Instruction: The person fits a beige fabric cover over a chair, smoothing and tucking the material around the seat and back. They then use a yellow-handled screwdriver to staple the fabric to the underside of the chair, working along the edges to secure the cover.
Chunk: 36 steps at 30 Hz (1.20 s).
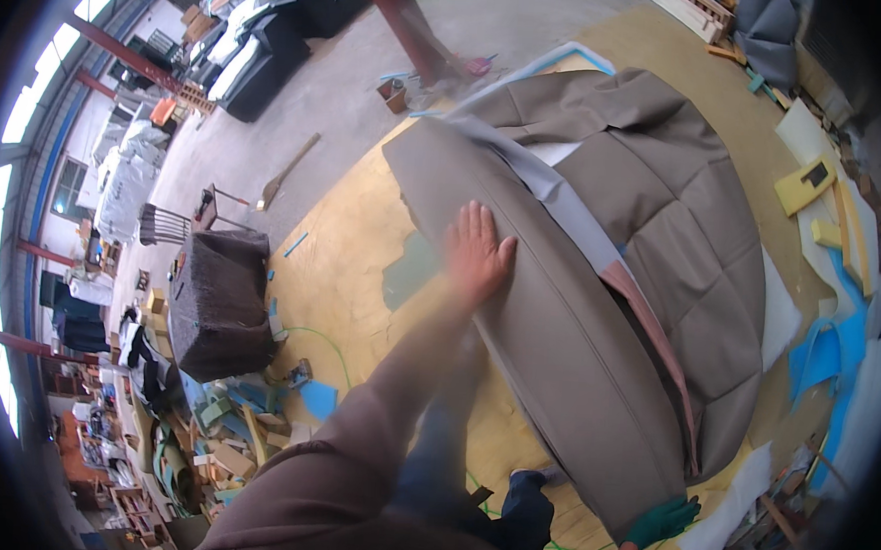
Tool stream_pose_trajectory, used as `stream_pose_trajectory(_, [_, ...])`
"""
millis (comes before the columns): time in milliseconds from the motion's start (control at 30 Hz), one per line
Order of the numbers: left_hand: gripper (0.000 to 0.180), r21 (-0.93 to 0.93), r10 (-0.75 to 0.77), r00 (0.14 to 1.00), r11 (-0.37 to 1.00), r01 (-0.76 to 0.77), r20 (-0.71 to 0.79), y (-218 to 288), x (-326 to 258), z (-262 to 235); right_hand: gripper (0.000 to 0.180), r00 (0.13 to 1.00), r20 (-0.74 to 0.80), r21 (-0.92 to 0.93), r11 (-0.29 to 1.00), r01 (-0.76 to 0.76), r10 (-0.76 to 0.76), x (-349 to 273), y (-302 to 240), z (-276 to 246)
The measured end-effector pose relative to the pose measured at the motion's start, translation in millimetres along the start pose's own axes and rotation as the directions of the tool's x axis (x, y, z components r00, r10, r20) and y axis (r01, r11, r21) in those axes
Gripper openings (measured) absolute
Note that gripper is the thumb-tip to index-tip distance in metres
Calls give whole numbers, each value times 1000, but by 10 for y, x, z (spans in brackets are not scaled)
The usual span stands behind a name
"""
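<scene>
A long taupe upholstered sofa section (pixel 567 331), with a seam along its length, lies slanting across the work surface. My bare left hand (pixel 476 255) rests flat on its upper part, fingers stretched out. At its lower end is my right hand (pixel 661 522) in a dark green glove, fingers extended against the corner and slightly apart. A quilted taupe cover (pixel 692 228) spreads loose and wrinkled along the right side of the section. Between them show a white fabric strip (pixel 564 207) and a pinkish-brown strip (pixel 656 336).
A yellowish work surface (pixel 333 240) lies underneath. On the left stands a dark fabric-covered block (pixel 220 303), with foam and wood scraps (pixel 232 453) below it. A red post (pixel 404 24) rises behind. Blue and white foam sheets (pixel 825 355) lie right. A broom (pixel 288 172) is on the floor.
</scene>
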<state>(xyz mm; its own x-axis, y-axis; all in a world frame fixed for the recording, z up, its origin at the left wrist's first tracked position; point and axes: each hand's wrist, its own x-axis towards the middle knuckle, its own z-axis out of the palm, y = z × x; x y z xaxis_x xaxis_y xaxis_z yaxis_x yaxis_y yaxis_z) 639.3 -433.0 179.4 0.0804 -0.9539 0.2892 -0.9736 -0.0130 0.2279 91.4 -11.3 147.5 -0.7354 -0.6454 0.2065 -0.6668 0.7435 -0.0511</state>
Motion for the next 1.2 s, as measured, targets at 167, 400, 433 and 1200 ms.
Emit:
stream_pose_trajectory(167, [88, -87, -9, 1000, 996, 8, -8, -488, 712, -38, 55, 889, -196, 36, 903, 429, -414, -222, -2065, -65])
stream_pose_trajectory(400, [73, -57, -145, 989, 988, 145, 13, -1785, 1647, -51, 59, 741, 1, 160, 732, 663, -671, -281, -5817, -272])
stream_pose_trajectory(433, [69, -99, -257, 965, 963, 251, -49, -1953, 1729, -6, 58, 741, 33, 193, 732, 654, -671, -275, -6062, -265])
stream_pose_trajectory(1200, [45, -107, -246, 964, 961, 256, 101, -2223, 2646, 29, 61, 707, 283, 257, 761, 596, -648, -323, -6277, -297])
